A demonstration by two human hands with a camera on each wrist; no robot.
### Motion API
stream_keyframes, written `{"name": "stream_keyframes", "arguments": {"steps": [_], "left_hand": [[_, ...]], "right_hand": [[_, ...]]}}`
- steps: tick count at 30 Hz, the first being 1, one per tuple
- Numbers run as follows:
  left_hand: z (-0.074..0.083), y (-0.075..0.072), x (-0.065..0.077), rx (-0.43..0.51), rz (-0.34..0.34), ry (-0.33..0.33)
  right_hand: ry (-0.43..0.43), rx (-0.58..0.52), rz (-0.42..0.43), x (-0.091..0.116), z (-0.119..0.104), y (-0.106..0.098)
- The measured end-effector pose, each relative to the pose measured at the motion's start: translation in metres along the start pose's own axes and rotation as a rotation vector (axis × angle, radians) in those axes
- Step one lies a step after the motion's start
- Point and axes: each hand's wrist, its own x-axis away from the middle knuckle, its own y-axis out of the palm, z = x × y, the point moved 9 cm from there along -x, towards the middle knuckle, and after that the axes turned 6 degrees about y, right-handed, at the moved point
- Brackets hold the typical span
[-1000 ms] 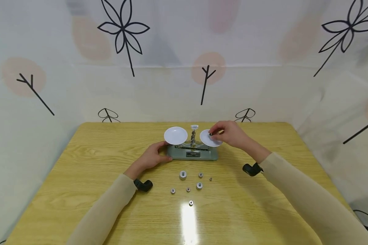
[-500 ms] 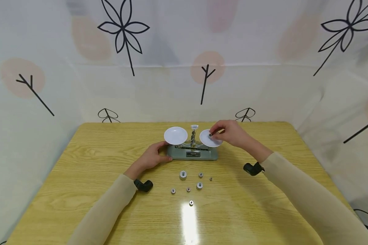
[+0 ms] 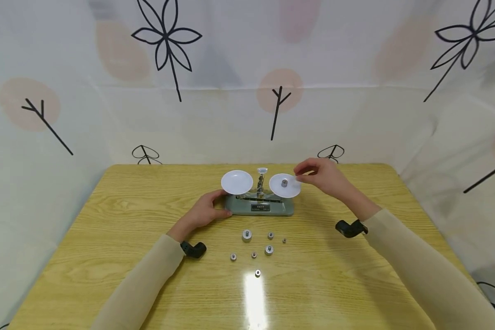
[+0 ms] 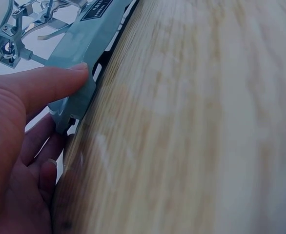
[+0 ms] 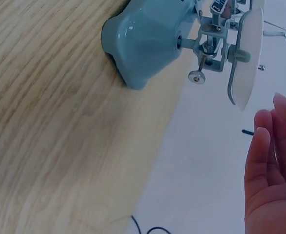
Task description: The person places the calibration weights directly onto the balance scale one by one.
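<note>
Thumb [image 4: 60,84] of left hand [image 3: 202,211] laid on front of pale-green balance [image 3: 274,209], fingers [image 4: 38,141] round behind: firm grasp on its 9 o'clock end. Right hand [image 3: 325,178] free, fingers loosely bent, just beside right pan [image 3: 277,189], at that pan's 2 o'clock; gap to rim visible in right wrist view. Metal weight [image 3: 284,183] upright near middle of same pan.

Clock centred on balance from here, head view. Right pan at 2, left pan [image 3: 237,182] between 10 and 11, small white dish [image 3: 262,170] atop post at 12. Seven loose weights on wood-grain table [image 3: 128,211]: largest one [image 3: 246,236] at 7, close in; another farther out at 7; two at 5, including smallest one [image 3: 284,240]; one between 5 and 6; two at 6. Beige sleeves [image 3: 420,270] at 4 and 8. Beyond table, at 12, pale backdrop [image 3: 214,119] with line-drawn flowers.
</note>
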Motion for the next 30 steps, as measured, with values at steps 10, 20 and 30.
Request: {"name": "stream_keyframes", "arguments": {"steps": [10, 20, 30], "left_hand": [[-0.003, 0.001, -0.002, -0.012, 0.004, -0.014], [-0.002, 0.001, -0.001, 0.006, 0.004, -0.029], [-0.004, 0.001, -0.002, -0.009, 0.009, -0.026]], "right_hand": [[0.051, -0.034, 0.014, 0.016, 0.025, -0.005], [0.124, -0.096, 0.001, 0.030, 0.048, 0.005], [0.152, -0.139, 0.003, 0.041, 0.065, 0.019]]}}
